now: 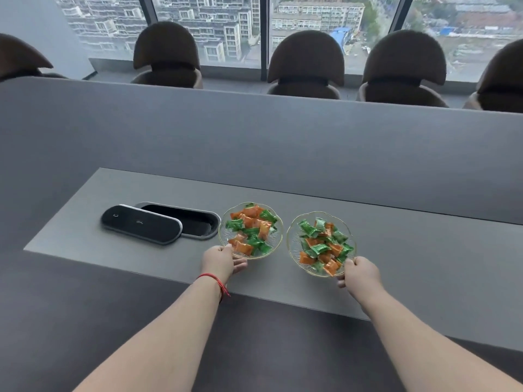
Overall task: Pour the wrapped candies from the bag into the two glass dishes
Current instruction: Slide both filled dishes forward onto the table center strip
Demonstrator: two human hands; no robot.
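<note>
Both candy dishes filled, one in each hand

My left hand (219,260) is pinching the near rim of the left glass dish (226,226), thumb on top and fingers curled underneath, and my right hand (359,271) grips the near edge of the right glass dish (293,236) the same way. Both dishes are side by side on the grey table (396,250), heaped with orange and green wrapped candies (252,230). A black oval lid (141,224) leans on an open oval tray (198,219) just left of them.

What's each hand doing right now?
Left hand: closed on the near rim of the left glass dish.
Right hand: closed on the near rim of the right glass dish.
</note>
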